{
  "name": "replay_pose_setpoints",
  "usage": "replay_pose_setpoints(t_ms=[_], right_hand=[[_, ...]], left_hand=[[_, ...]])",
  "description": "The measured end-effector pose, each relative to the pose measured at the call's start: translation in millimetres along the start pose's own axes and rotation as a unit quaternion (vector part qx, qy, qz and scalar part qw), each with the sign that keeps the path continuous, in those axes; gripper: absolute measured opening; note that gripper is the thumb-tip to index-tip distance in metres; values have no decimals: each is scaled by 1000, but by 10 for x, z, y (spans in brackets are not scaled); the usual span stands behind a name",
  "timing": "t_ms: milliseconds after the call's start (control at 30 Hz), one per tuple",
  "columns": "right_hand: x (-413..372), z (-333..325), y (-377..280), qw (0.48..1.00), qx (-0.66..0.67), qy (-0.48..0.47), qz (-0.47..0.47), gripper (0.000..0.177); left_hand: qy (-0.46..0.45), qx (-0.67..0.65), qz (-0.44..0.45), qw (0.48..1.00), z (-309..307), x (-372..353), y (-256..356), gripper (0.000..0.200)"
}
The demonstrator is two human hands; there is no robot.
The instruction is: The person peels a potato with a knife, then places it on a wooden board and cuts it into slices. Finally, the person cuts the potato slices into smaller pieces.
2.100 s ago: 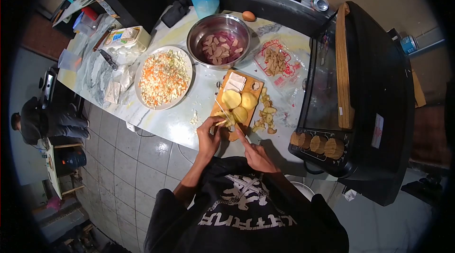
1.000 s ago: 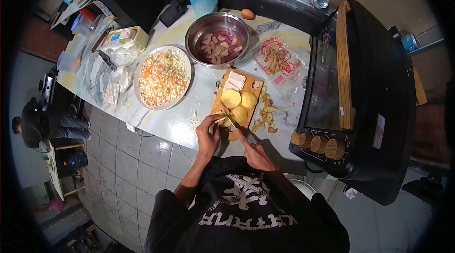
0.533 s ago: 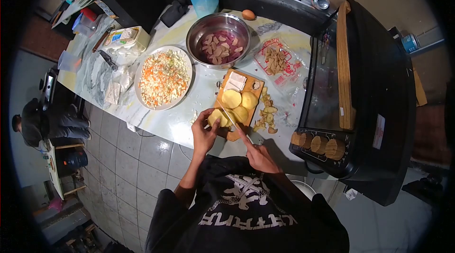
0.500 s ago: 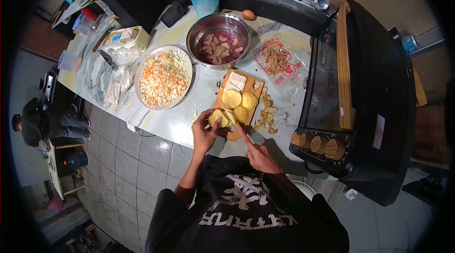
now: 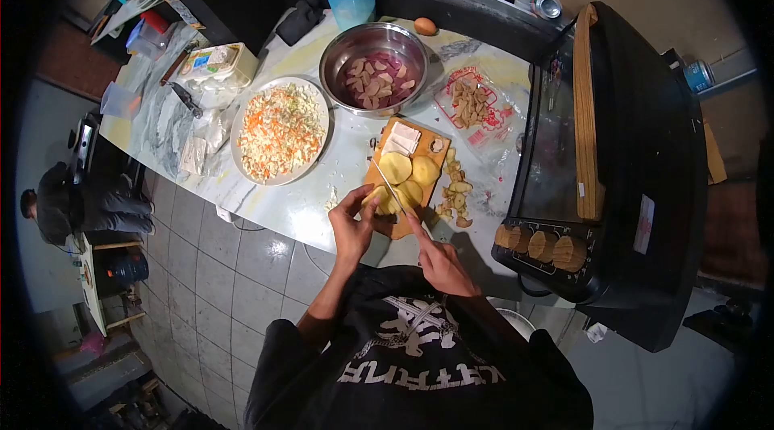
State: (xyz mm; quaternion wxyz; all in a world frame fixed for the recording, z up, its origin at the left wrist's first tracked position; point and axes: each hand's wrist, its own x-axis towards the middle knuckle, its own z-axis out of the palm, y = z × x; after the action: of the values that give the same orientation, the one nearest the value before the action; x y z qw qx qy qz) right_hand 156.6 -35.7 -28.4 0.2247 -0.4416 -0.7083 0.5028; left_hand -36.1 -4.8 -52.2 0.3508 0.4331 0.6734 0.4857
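My left hand (image 5: 351, 225) is closed around a peeled yellow potato piece (image 5: 379, 199) at the near left of a wooden cutting board (image 5: 427, 137). My right hand (image 5: 443, 265) grips a knife (image 5: 389, 182), its blade slanting over the board against the potato beside my left fingertips. Its handle is mostly hidden in my fist. Other peeled potato pieces (image 5: 426, 171) lie just beyond the blade. At the board's far end sit pale rectangular slices (image 5: 401, 139) and a small round piece (image 5: 436, 144). Potato peels (image 5: 459, 196) are heaped right of the board.
Behind the board stands a steel bowl (image 5: 324, 79) of pinkish slices. A plate (image 5: 237, 149) of chopped vegetables is at left, a plastic bag (image 5: 492, 99) with brown pieces at right. A black oven (image 5: 645, 148) borders the right side. Another person (image 5: 60, 204) is far left.
My left hand has shifted slightly right, and the potato in it has tilted, so its flat face no longer shows. The knife blade has moved slightly over the potato. The view has shifted a little.
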Motion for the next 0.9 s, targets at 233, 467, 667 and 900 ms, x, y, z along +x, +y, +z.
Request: replay_pose_setpoints(t_ms=[233,467,667,900], right_hand=[[-3,39,21,998,-34,24,-44,74],[24,79,11,997,-41,19,-60,75],[23,88,-5,997,-47,20,-58,77],[15,114,28,996,-46,27,-73,79]], left_hand=[[-1,104,87,991,-19,-29,10,18],[1,104,134,985,-48,-52,30,23],[-14,119,163,979,-63,-66,85,27],[-29,122,158,979,-63,-62,29,29]])
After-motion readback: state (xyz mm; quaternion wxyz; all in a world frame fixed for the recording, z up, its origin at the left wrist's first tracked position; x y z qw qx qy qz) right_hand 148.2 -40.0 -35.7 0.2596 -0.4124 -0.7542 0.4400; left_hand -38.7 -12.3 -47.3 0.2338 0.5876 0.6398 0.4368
